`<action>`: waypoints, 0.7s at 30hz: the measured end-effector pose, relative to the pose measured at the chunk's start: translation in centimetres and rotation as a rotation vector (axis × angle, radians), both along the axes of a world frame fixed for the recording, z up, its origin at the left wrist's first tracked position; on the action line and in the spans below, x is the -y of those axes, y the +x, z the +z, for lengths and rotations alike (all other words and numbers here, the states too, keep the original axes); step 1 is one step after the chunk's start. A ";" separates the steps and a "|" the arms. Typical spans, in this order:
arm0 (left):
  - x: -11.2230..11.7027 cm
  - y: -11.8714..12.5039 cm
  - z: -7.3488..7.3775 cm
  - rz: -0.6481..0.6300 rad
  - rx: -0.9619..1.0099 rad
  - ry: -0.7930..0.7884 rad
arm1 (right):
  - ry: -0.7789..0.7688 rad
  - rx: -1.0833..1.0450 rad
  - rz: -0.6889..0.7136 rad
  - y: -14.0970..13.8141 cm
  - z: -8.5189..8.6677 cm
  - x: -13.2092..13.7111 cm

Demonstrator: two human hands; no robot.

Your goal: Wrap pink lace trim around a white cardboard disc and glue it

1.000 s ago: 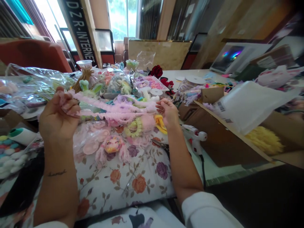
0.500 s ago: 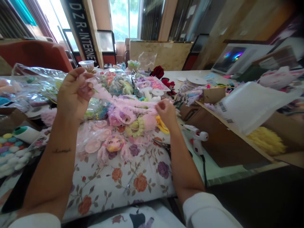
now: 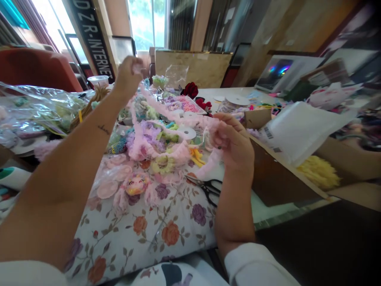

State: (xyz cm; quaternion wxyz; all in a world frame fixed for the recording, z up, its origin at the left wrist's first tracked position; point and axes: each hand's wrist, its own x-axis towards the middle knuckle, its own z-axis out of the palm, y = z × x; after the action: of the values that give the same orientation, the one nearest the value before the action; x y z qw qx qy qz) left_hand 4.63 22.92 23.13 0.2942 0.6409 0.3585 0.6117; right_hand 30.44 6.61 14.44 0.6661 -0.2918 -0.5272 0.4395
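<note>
My left hand (image 3: 128, 75) is raised high above the table, pinched shut on one end of a pink ruffled lace trim (image 3: 154, 104). The trim runs down and right to my right hand (image 3: 235, 143), whose fingers are closed round its other part, and a loose tail hangs below that hand. Under the trim lies a heap of pink, purple and yellow-green fabric flowers (image 3: 157, 153). Black-handled scissors (image 3: 208, 186) lie on the table just left of my right wrist.
A floral cushion (image 3: 149, 226) lies in front of me with a small doll-face charm (image 3: 136, 185) on it. An open cardboard box (image 3: 276, 178) with yellow fluff and a white mailer (image 3: 300, 129) stands at right. Clear plastic bags (image 3: 32, 107) are at left.
My left hand has risen from table height to well above it, drawing the pink trim up and taut. My right hand has moved nearer and slightly right. The view has shifted.
</note>
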 end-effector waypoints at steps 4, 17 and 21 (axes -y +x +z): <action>0.8 2.2 5.3 0.074 -0.309 0.369 | -0.064 -0.076 0.029 -0.2 -0.3 -1.0; 9.0 4.1 -5.1 -0.409 -0.919 -0.191 | -0.341 -0.330 0.317 -2.3 -1.0 -2.5; 13.9 4.3 -9.8 -0.650 -0.601 -0.318 | -0.394 -0.342 0.403 -3.8 -1.0 -2.3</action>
State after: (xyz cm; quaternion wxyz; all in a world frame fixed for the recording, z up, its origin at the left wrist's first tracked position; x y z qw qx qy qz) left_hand 8.96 9.03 13.32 0.4479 0.8157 0.2979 0.2126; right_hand 26.67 8.94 13.46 0.5755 -0.2270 -0.3595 0.6985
